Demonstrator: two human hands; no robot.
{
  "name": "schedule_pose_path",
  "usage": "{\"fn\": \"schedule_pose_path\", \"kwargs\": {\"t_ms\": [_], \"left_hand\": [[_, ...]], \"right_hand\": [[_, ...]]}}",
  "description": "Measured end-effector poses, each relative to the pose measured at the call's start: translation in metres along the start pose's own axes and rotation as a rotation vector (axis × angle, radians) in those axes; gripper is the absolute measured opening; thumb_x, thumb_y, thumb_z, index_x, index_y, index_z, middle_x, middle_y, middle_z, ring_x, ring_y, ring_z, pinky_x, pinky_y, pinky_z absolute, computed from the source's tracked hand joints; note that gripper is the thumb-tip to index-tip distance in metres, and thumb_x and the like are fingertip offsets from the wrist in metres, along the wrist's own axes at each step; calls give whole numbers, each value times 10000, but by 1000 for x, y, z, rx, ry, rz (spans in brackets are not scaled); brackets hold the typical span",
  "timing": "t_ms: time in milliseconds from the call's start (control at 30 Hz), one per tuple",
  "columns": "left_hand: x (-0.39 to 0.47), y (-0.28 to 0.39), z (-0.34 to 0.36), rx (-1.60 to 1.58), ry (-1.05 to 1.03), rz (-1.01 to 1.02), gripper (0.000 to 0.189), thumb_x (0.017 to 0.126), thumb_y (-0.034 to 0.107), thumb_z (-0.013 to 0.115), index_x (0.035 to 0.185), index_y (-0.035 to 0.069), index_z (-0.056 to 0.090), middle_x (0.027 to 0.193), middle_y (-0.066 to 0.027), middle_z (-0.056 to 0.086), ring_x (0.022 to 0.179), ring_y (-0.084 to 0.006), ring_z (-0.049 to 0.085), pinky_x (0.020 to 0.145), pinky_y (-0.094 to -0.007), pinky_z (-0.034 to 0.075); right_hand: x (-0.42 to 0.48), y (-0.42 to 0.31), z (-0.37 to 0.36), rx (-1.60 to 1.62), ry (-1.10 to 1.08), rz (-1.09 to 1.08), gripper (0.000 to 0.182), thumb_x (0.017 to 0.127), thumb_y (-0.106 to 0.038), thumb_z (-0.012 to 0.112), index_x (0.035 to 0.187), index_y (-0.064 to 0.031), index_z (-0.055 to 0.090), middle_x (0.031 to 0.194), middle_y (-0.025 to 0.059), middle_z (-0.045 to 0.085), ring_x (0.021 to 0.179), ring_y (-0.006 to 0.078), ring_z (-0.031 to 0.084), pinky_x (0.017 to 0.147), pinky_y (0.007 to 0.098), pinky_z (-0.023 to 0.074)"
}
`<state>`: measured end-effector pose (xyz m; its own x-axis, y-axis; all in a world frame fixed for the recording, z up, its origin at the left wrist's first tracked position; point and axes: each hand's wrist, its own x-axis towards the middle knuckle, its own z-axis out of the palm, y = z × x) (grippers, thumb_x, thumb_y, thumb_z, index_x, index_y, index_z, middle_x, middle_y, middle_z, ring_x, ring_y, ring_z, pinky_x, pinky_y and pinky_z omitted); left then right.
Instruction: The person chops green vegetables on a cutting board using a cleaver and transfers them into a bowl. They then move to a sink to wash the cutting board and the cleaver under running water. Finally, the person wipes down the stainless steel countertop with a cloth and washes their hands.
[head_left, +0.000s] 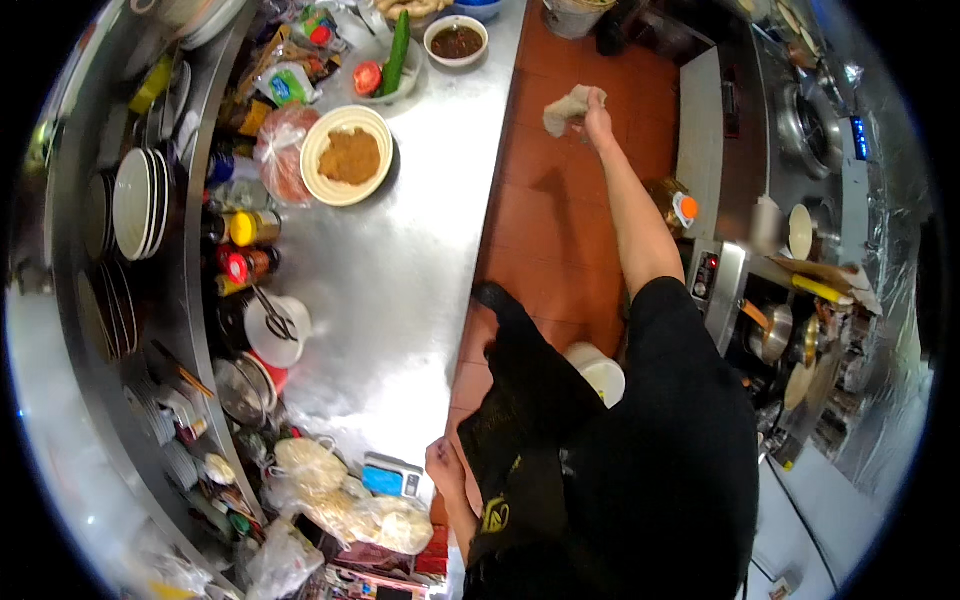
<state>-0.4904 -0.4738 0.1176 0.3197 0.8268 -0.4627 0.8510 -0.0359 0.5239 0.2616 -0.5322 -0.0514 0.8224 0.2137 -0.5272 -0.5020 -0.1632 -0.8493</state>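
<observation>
My right hand (598, 126) is stretched far forward over the tiled floor, gripping a crumpled beige cloth (568, 109). The cloth hangs in the aisle, apart from the steel table (390, 262). Curled into a fist, my left hand (445, 466) is at the table's near edge, beside a kitchen scale (391, 475) with a blue top; nothing shows in its fingers. On the table, a cream bowl (315, 161) holds a brown paste or powder (350, 156). Beyond it are a cucumber (396, 56) and a cut tomato (367, 78) in a clear bowl, and a white bowl of dark sauce (457, 43).
Plates (133, 202) stand on the left shelf. A yellow-lidded jar (253, 228) and a white tub (277, 330) line the table's back. Bagged food (322, 469) lies near the scale. To the right are an orange-capped oil jug (685, 208), a white bucket (600, 379) and a saucepan (771, 334).
</observation>
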Motion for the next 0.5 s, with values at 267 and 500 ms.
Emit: {"fn": "schedule_pose_path", "kwargs": {"t_ms": [267, 500], "left_hand": [[5, 33, 13, -198, -52, 244, 206, 951, 138, 594, 1071, -19, 652, 966, -145, 671, 878, -219, 640, 744, -328, 529], [-5, 3, 50, -224, -52, 394, 202, 931, 117, 596, 1041, -39, 661, 943, -170, 673, 831, -265, 654, 772, -333, 527]], "right_hand": [[-129, -10, -69, 304, -245, -222, 650, 1017, -535, 414, 1442, -43, 380, 1447, 132, 442, 1289, 273, 475, 1019, 474, 452], [-194, -38, -166, 105, -21, -283, 696, 1011, -564, 399, 1464, -36, 410, 1395, 139, 505, 1239, 257, 497, 1030, 420, 413]]}}
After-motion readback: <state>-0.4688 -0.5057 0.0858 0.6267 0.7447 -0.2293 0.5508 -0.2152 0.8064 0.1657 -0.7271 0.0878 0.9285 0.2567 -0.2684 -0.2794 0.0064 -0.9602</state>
